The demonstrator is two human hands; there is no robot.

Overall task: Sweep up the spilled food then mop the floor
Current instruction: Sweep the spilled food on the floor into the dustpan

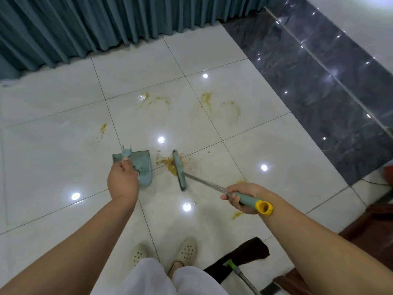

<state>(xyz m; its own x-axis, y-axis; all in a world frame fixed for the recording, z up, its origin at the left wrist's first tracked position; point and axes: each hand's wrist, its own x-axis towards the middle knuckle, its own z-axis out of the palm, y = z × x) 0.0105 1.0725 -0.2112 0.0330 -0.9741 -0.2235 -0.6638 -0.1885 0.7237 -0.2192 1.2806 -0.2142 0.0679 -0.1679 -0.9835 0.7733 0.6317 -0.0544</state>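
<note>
My left hand (122, 180) grips the handle of a teal dustpan (141, 165) that rests on the white tiled floor. My right hand (242, 198) holds the teal and yellow grip of a broom whose head (179, 170) stands on the floor just right of the pan. A pile of yellow food crumbs (169, 162) lies between the pan's mouth and the broom head. Yellow smears (207, 101) streak the tiles further ahead, and small spots (237, 215) lie near my right hand. A mop (236, 262) with a dark cloth head lies on the floor beside my feet.
Teal curtains (85, 28) hang along the far edge of the floor. A dark marble strip (319, 81) runs along the right side. Brown wooden furniture (378, 220) stands at the right. My feet in pale perforated shoes (187, 251) are at the bottom centre.
</note>
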